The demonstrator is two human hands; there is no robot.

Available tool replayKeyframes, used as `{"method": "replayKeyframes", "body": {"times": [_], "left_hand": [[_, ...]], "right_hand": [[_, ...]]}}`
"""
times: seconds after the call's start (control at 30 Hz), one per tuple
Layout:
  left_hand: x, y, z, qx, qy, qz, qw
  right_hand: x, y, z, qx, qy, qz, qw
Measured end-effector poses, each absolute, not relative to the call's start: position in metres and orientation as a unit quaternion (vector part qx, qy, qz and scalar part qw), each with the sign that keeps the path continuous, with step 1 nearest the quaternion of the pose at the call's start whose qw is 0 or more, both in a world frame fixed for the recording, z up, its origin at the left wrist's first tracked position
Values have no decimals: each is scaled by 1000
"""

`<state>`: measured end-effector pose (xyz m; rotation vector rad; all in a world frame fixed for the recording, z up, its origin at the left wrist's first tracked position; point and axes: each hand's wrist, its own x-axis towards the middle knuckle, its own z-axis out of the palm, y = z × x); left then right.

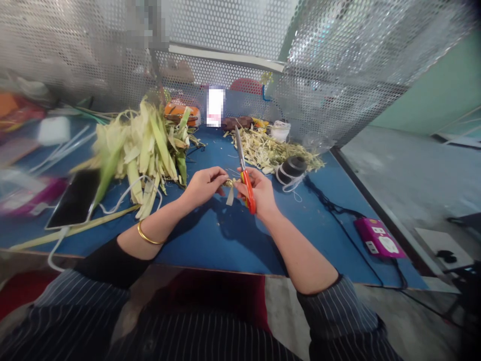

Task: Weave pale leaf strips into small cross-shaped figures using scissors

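Note:
Over the middle of the blue table, my left hand (pixel 205 186) pinches a small, knotted-looking piece of corn husk (pixel 229 194) with a pale strip hanging down. My right hand (pixel 263 193) holds scissors (pixel 248 191) with red-orange handles, their blades pointing up and away. Its thumb and fingertips also touch the right end of the husk piece. Fingers partly cover that piece, so its exact shape is hard to make out. Left of my hands lies a big heap of corn husks (pixel 145 145). Beyond my right hand spread husk scraps (pixel 259 148).
A black spool (pixel 291 170) with white string stands at right, near a purple power box (pixel 379 238) with black cables. A phone (pixel 75 198) with a white cable lies at left. Perforated metal panels (pixel 233 30) rise behind the blue table (pixel 240 245).

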<state>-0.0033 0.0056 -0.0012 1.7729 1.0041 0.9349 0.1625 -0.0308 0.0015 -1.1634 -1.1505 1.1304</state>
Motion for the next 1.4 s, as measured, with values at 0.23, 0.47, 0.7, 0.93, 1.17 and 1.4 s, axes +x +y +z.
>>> {"method": "replayKeyframes", "body": {"times": [0.23, 0.47, 0.7, 0.93, 1.17, 1.4], "left_hand": [[-9, 11, 2, 717, 370, 302, 508], [-12, 11, 8, 728, 371, 276, 506], [-14, 18, -4, 698, 451, 387, 401], [-17, 18, -1, 684, 501, 472, 240], [-21, 19, 0, 659, 529, 506, 173], [-21, 15, 5, 682, 518, 502, 121]], "right_hand": [[166, -29, 0, -492, -493, 474, 538], [167, -28, -1, -493, -499, 469, 536], [174, -25, 0, -478, -526, 397, 581], [169, -47, 17, -342, -526, 607, 487], [166, -49, 15, -290, -478, 743, 368], [167, -46, 15, -303, -440, 772, 344]]}}
